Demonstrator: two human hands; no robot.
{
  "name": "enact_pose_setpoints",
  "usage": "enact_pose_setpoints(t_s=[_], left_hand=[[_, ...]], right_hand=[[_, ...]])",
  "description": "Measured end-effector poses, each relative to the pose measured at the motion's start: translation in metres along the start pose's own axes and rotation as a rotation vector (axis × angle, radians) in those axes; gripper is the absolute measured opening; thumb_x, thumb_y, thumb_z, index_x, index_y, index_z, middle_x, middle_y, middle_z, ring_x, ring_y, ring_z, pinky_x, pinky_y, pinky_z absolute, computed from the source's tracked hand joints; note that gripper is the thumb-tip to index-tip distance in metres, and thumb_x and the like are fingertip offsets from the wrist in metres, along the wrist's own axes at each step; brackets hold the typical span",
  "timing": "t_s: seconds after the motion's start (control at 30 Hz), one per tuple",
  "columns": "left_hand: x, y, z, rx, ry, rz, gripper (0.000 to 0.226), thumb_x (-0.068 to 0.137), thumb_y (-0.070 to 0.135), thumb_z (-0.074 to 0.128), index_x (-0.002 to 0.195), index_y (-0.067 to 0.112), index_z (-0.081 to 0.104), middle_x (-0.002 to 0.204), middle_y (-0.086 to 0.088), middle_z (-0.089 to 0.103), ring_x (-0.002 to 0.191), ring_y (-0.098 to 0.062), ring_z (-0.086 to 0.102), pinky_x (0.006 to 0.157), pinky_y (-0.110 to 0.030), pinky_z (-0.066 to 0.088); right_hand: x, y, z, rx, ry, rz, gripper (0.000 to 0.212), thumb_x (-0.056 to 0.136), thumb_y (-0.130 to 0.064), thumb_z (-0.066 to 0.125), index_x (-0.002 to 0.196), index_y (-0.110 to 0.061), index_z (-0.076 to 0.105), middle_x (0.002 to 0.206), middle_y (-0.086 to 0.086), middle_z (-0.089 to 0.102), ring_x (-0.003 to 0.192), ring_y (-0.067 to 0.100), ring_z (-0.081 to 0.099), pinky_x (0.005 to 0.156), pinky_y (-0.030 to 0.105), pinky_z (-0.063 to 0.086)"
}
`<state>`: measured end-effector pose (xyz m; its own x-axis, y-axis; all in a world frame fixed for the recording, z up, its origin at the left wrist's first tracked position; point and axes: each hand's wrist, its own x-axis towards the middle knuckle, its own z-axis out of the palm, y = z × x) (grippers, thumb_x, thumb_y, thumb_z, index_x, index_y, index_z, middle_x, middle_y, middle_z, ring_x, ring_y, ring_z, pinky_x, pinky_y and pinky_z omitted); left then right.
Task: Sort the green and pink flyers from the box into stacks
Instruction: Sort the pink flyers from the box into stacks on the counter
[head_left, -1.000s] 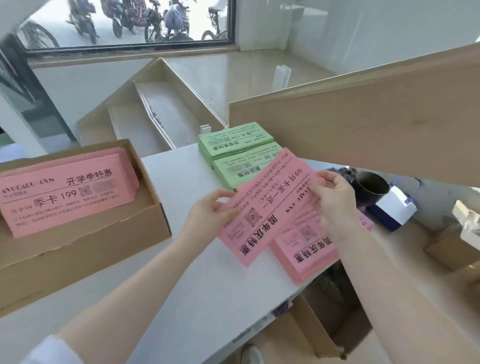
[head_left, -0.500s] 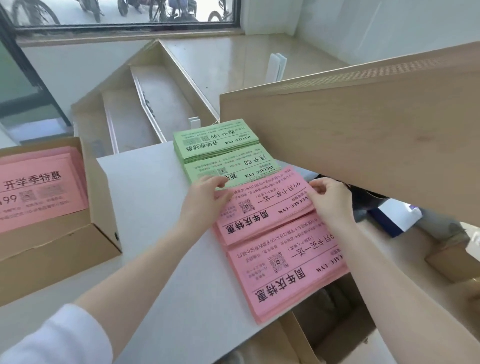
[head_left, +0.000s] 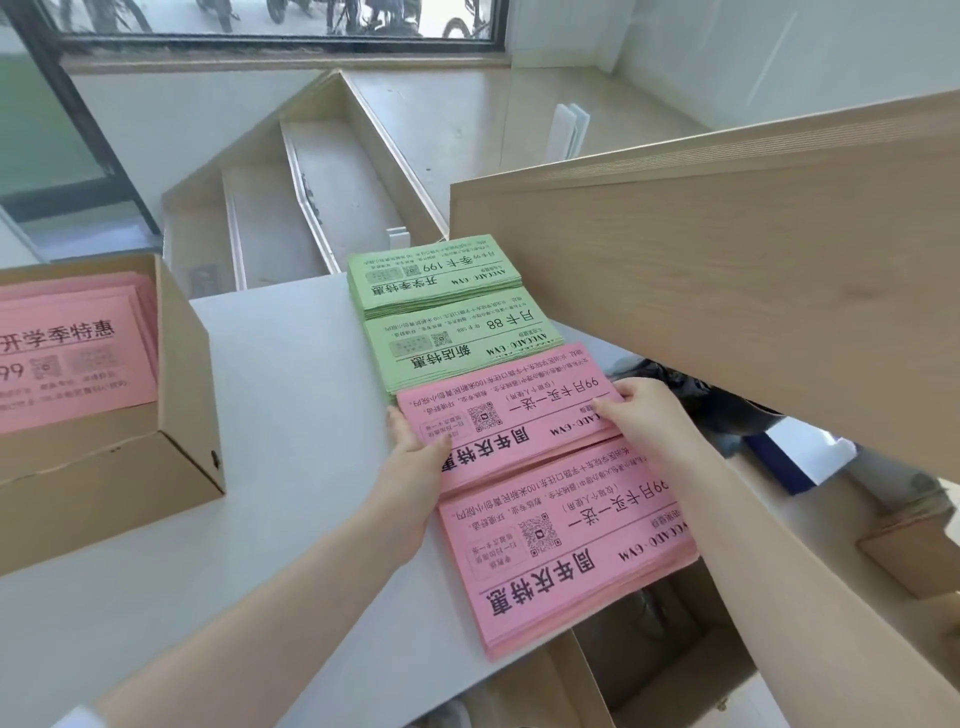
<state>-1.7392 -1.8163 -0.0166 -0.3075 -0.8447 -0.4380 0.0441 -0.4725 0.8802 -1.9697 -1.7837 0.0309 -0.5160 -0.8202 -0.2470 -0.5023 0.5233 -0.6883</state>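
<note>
Squaring a pink flyer stack on the table, centre of frame.

My left hand (head_left: 415, 457) and right hand (head_left: 631, 408) clamp the short ends of the upper pink stack (head_left: 511, 415). I press both ends inward evenly and keep its edges parallel to the lower pink stack (head_left: 566, 545), which it slightly overlaps. Count: two pink stacks, two green stacks (head_left: 441, 306) above them, and one box (head_left: 182, 364) at left holding more pink flyers (head_left: 67, 353); their number cannot be told.
</note>
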Motion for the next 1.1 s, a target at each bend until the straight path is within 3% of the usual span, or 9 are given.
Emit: enact_pose_setpoints(t_s=[0.17, 0.23, 0.33, 0.47, 0.57, 0.7, 0.83, 0.97, 1.1], left_hand=[[0.005, -0.009, -0.004, 0.122, 0.066, 0.024, 0.079, 0.072, 0.045, 0.056, 0.135, 0.057, 0.011, 0.156, 0.014, 0.011, 0.142, -0.013, 0.017, 0.115, -0.046, 0.018], [-0.009, 0.004, 0.006, 0.215, 0.118, 0.080, 0.079, 0.089, 0.032, 0.052, 0.146, 0.040, -0.002, 0.155, 0.014, -0.010, 0.143, -0.007, -0.003, 0.115, -0.033, 0.002], [-0.019, 0.013, 0.004, 0.311, 0.192, 0.205, 0.068, 0.097, 0.023, 0.045, 0.149, 0.023, 0.001, 0.152, 0.012, -0.025, 0.142, -0.003, -0.002, 0.107, -0.024, 0.011], [-0.042, 0.045, -0.025, 0.333, 0.189, 0.445, 0.038, 0.095, 0.012, 0.047, 0.131, 0.024, 0.043, 0.152, 0.008, 0.015, 0.139, -0.009, 0.023, 0.104, -0.016, 0.021], [-0.065, 0.073, -0.058, 0.253, 0.150, 0.566, 0.026, 0.095, 0.005, 0.045, 0.100, 0.026, 0.060, 0.106, 0.013, 0.064, 0.093, -0.015, 0.061, 0.078, -0.010, 0.044], [-0.096, 0.105, -0.122, 0.333, 0.152, 0.694, 0.022, 0.096, 0.018, 0.040, 0.095, 0.021, 0.062, 0.081, 0.005, 0.070, 0.070, -0.017, 0.068, 0.070, -0.022, 0.050], [-0.101, 0.146, -0.204, 0.499, 0.275, 0.783, 0.023, 0.095, 0.010, 0.045, 0.091, 0.024, 0.062, 0.078, 0.008, 0.069, 0.068, -0.012, 0.067, 0.066, -0.020, 0.052], [-0.072, 0.181, -0.298, 0.954, 0.430, 0.696, 0.017, 0.093, 0.016, 0.049, 0.106, 0.023, 0.059, 0.101, 0.006, 0.065, 0.086, -0.015, 0.064, 0.070, -0.022, 0.049], [-0.031, 0.182, -0.368, 1.649, 0.329, 0.569, 0.054, 0.092, 0.023, 0.051, 0.141, 0.015, 0.030, 0.146, -0.002, 0.034, 0.128, -0.023, 0.042, 0.102, -0.038, 0.038]], right_hand=[[-0.006, 0.000, -0.001, -0.128, -0.039, -0.050, 0.031, 0.089, -0.033, 0.055, 0.112, -0.012, 0.059, 0.102, -0.003, 0.064, 0.094, 0.017, 0.061, 0.082, 0.035, 0.049], [-0.016, -0.005, 0.000, -0.272, 0.013, -0.107, 0.037, 0.089, -0.034, 0.055, 0.116, -0.009, 0.050, 0.106, -0.002, 0.056, 0.103, 0.020, 0.055, 0.078, 0.030, 0.041], [-0.035, -0.019, 0.007, -0.433, 0.179, -0.347, 0.037, 0.090, -0.029, 0.054, 0.120, -0.010, 0.049, 0.121, 0.006, 0.053, 0.114, 0.024, 0.048, 0.090, 0.032, 0.037], [-0.055, -0.069, 0.029, -0.264, -0.040, -0.633, 0.028, 0.091, -0.023, 0.056, 0.118, -0.016, 0.059, 0.123, -0.003, 0.056, 0.116, 0.011, 0.049, 0.098, 0.018, 0.032], [-0.064, -0.120, 0.059, -0.064, -0.174, -0.717, 0.017, 0.090, -0.017, 0.057, 0.106, -0.015, 0.065, 0.109, -0.001, 0.064, 0.101, 0.010, 0.058, 0.092, 0.022, 0.045], [-0.082, -0.195, 0.112, 0.175, -0.297, -0.732, 0.013, 0.089, -0.011, 0.057, 0.090, -0.021, 0.066, 0.085, -0.014, 0.065, 0.078, -0.002, 0.059, 0.071, 0.009, 0.043], [-0.103, -0.264, 0.179, 0.253, -0.467, -0.741, 0.012, 0.089, -0.015, 0.057, 0.090, -0.024, 0.066, 0.089, -0.009, 0.068, 0.088, 0.011, 0.063, 0.085, 0.030, 0.050], [-0.111, -0.313, 0.247, 0.141, -0.601, -0.508, 0.033, 0.090, -0.025, 0.059, 0.121, -0.013, 0.055, 0.114, -0.002, 0.060, 0.102, 0.014, 0.057, 0.095, 0.031, 0.045], [-0.097, -0.341, 0.298, 0.075, -0.590, -0.176, 0.021, 0.091, -0.016, 0.055, 0.110, -0.008, 0.054, 0.099, 0.004, 0.061, 0.086, 0.019, 0.056, 0.079, 0.031, 0.046]])
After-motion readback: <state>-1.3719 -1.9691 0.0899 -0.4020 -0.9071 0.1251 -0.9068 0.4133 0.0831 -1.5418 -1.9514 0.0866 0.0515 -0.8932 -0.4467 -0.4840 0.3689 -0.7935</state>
